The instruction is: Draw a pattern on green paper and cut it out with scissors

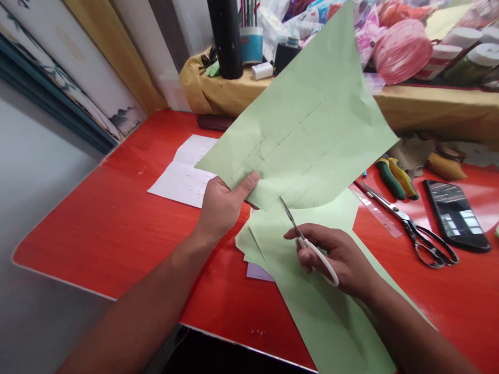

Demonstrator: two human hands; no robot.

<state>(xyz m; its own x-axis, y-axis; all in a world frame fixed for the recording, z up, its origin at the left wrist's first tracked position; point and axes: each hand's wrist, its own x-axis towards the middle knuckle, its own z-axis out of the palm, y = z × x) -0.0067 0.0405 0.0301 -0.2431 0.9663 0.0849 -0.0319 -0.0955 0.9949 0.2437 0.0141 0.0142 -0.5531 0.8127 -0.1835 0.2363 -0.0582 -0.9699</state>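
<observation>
My left hand (224, 202) pinches the lower left edge of a pale green sheet of paper (304, 124), thumb on top. Dark pencil lines run across the sheet, which is raised and tilted above the table. In my right hand (331, 254) is a pair of small scissors (317, 259) with white handles. Their blades point up and left, with the tip at the sheet's lower edge. Beneath my right hand lies more green paper (312, 291). Whether the blades have cut into the sheet I cannot tell.
Large black-handled scissors (409, 223), a phone (456, 215), green-yellow pliers (395, 176) and a clear ruler (378, 213) lie on the red table (97, 223) at right. A folded white paper (183, 176) is at left. A cloth-covered ledge (241, 96) holds a black cylinder (226, 41) and jars.
</observation>
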